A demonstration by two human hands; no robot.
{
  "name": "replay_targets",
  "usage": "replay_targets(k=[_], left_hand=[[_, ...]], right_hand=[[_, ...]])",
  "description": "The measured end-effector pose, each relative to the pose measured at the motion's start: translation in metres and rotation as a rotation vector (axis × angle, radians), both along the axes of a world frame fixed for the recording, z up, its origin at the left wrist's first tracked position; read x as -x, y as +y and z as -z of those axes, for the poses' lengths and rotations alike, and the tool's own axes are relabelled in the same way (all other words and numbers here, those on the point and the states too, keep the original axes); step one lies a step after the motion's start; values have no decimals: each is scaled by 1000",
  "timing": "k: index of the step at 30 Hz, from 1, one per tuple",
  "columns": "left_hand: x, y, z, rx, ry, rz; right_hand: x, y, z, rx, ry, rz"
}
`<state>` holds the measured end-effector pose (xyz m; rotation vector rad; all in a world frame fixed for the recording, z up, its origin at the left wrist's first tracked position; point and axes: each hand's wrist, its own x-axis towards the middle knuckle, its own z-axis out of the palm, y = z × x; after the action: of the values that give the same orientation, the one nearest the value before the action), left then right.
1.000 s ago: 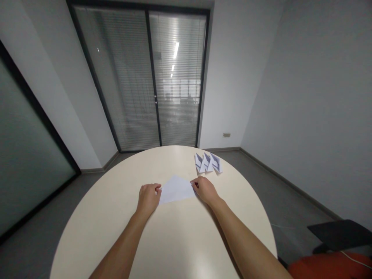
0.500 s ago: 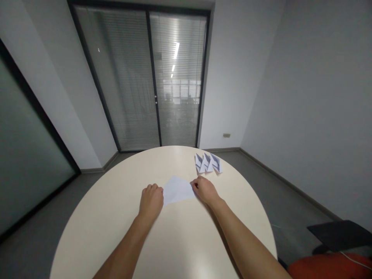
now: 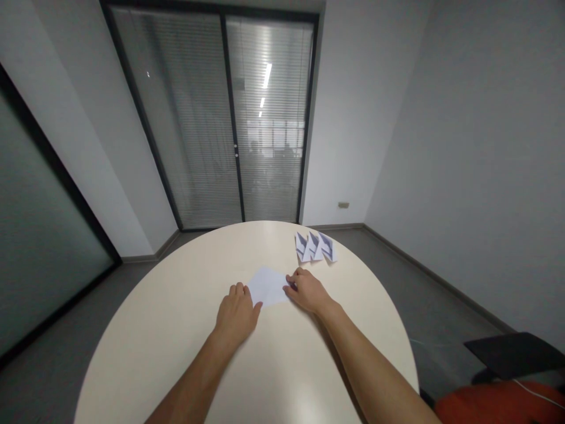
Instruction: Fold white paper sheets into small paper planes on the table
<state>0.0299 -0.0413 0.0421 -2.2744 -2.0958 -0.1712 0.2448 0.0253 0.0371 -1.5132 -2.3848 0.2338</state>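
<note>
Centrally, on a round cream counter point(image 3: 256, 365), a sheet of white paper point(image 3: 268, 287), flat, peaked toward twelve o'clock, with a straight edge toward six. At the paper's eight o'clock, the left hand point(image 3: 239, 311), palm down over the side, fingers stretched forward, thumb spread well away from them, not clamped on anything. At three o'clock, the right hand point(image 3: 309, 290), thumb and fingertips near each other at the paper's edge; whether pinched on it, too small to be sure. Beyond the right hand, toward one o'clock, three small folded papers point(image 3: 314, 247) in a row. Farther off at twelve, a glass door point(image 3: 212, 118) with blinds.

As for handling: probably very light, thin and bendable, apt to slide on the smooth counter, easily creased or torn. Best held by pinching the side edges at nine and three o'clock; better not squeezed mid-sheet.
</note>
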Motion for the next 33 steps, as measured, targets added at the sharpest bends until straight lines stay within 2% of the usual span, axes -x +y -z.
replay_targets(k=[8,15,21,33], left_hand=[[2,0,0,49,5,60],[1,0,-1,44,36,74],[3,2,-3,54,59,109],[5,8,5,42,53,105]], right_hand=[[3,-5,-2,3,-55,-41],[-1,-3,4,34,-46,-114],[-2,0,10,5,-46,-109],[-2,4,17,-31,-15,-95]])
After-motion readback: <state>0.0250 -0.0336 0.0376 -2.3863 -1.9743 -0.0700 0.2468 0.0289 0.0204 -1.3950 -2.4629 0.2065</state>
